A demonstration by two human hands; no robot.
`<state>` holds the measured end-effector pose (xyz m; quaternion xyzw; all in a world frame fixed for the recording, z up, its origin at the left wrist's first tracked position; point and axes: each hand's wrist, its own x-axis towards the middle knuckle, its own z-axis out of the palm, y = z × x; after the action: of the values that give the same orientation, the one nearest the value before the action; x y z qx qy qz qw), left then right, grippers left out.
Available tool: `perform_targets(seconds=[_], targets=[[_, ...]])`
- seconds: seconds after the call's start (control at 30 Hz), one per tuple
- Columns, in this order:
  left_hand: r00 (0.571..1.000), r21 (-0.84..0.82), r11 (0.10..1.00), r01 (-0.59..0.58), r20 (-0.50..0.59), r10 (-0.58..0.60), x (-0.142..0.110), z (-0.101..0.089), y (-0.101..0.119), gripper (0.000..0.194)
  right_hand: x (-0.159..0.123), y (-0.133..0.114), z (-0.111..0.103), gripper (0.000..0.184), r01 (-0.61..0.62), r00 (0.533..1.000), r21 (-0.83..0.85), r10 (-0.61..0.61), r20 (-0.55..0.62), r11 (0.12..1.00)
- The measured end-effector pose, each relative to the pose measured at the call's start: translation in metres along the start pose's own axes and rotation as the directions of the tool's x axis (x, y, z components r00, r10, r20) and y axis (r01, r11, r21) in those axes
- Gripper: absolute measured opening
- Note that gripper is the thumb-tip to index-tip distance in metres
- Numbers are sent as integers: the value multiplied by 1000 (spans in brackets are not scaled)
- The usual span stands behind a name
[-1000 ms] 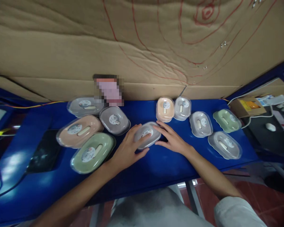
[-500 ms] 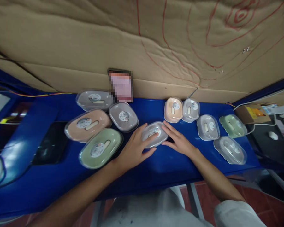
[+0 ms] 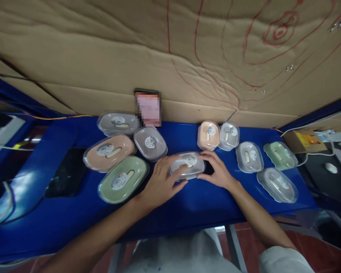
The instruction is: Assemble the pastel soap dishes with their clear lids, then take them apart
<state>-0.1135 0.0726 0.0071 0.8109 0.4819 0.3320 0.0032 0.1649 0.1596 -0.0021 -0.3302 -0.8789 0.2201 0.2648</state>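
Note:
A grey oval lidded container (image 3: 180,174) with a clear cover, a round sticker and a pale tab lies on the blue table between my hands. My left hand (image 3: 165,180) grips its left end, one finger reaching across the lid toward the sticker. At the right end, my right hand (image 3: 217,171) holds it, thumb in front and fingers behind. Left of my hands sit a grey container (image 3: 143,151), a peach one (image 3: 95,161), a green one (image 3: 135,165) and another grey one (image 3: 105,123).
To the right are a small peach container (image 3: 203,132), several grey ones, including one (image 3: 241,163) nearby, and a green one (image 3: 287,159). A phone-like device (image 3: 149,108), its screen blurred, leans on the cardboard wall (image 3: 102,57). A black flat object (image 3: 65,174) lies left.
The grey container between my hands has turned slightly and lies more level across the view. My hands stay at its two ends. The whole view has shifted a little.

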Motion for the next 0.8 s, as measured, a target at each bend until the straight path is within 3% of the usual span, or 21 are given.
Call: perform_targets(seconds=[0.1,0.2,0.27,0.33,0.43,0.5,0.6,0.7,0.8], targets=[[994,74,991,-107,45,104,1,-5,4,19,-1,-3,2,59,-126,986,-12,124,-110,992],[955,79,973,-218,225,196,1,-6,6,26,-1,-8,3,50,-220,943,-27,205,-261,975],[932,90,970,-225,310,187,2,-5,7,33,-2,-11,2,49,-175,948,-61,151,-278,983],[931,85,977,-198,328,160,3,-4,6,28,-3,-16,0,47,-41,987,-89,27,-160,995],[947,31,989,-147,294,131,4,-1,4,25,-1,-24,-1,52,172,981,-82,-164,102,982],[953,27,991,-131,280,118,6,-1,4,26,2,-28,1,51,244,958,-103,-223,182,964],[960,103,983,-155,249,125,9,-11,7,36,5,-31,2,38,262,963,-195,-240,125,945],[984,226,966,-121,154,87,3,-37,13,48,3,-33,-3,36,282,959,-325,-271,78,903],[984,343,924,171,-23,-174,-22,-65,13,38,1,-37,-14,36,295,955,-477,-272,118,828]])
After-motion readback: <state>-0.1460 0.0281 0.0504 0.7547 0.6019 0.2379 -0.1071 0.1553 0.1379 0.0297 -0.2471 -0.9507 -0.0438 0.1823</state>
